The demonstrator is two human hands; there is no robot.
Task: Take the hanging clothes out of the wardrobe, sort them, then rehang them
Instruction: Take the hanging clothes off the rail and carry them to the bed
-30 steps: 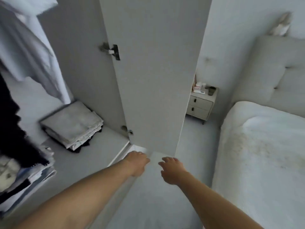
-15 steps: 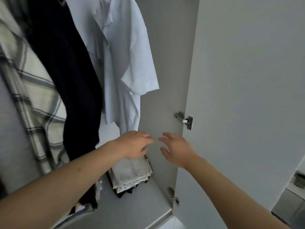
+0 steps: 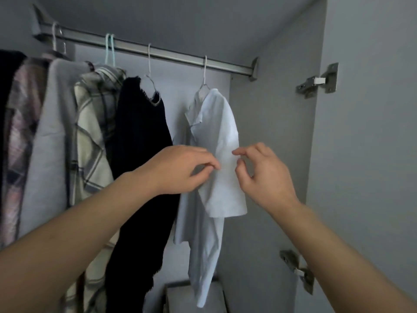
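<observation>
Nothing gripped yet: left hand (image 3: 180,170) and right hand (image 3: 259,175) hover with loosely curled fingers, empty, just before pale short-sleeved shirt (image 3: 216,141). Hangs rightmost on wardrobe rail (image 3: 144,49) by white hanger (image 3: 204,73), long axis vertical, collar up, hem down. Probably the very start: black knit (image 3: 140,154), plaid shirt (image 3: 92,132), others all still hung; removal, sorting, rehanging remain.

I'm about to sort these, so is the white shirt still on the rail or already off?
Still on the rail: the white shirt hangs from its hanger, hooked over the rail.
</observation>
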